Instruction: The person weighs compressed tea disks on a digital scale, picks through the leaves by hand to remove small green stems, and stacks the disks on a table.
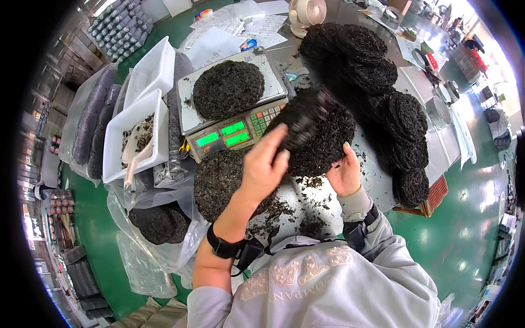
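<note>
Just right of the scale, my left hand (266,164) grips the near edge of a dark, motion-blurred piece of dried seaweed (301,117). Under it is a round cake of dried seaweed (324,143), whose right edge is held by my right hand (345,171), thumb uppermost. Another seaweed cake (217,184) lies by my left forearm, partly covered by it. On the pan of the digital scale (272,74) rests a third cake (228,90); the green displays are lit. Loose seaweed crumbs (283,211) are scattered over the metal tabletop before me.
Tall heaps of seaweed cakes (404,123) line the right side. At left stand a white tub (108,160) holding scraps and a scoop (137,156), and another white tub (149,71). Below them, an open plastic bag (139,262) holds seaweed. A fan (296,18) and papers (215,45) stand behind.
</note>
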The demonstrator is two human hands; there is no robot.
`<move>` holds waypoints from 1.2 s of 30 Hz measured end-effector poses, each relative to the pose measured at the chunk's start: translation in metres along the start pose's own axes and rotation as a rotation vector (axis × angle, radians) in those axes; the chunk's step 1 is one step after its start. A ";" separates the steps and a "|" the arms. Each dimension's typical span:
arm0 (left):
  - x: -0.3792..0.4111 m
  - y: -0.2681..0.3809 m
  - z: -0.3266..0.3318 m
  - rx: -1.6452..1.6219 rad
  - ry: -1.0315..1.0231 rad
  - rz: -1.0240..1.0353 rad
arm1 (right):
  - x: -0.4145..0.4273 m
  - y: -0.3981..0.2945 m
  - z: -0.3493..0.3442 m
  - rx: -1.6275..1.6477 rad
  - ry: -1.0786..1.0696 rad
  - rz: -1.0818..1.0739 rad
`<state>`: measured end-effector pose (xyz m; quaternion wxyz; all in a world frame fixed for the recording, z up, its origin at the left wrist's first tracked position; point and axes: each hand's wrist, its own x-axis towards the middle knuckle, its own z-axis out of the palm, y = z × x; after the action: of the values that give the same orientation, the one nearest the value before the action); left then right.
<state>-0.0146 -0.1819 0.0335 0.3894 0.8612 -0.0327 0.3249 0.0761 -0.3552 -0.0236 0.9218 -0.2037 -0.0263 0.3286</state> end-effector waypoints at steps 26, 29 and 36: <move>-0.025 -0.012 -0.026 0.169 -0.086 0.191 | -0.010 -0.007 0.014 0.020 0.042 0.105; -0.025 -0.013 -0.029 0.190 -0.161 0.209 | -0.011 -0.009 0.013 0.013 0.025 0.112; -0.024 -0.009 -0.034 0.001 -0.237 0.011 | -0.011 -0.008 0.009 0.017 0.047 0.125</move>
<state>-0.0487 -0.1570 0.0299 0.3805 0.8937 -0.0833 0.2228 0.0710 -0.3643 -0.0108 0.9016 -0.2046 0.0109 0.3810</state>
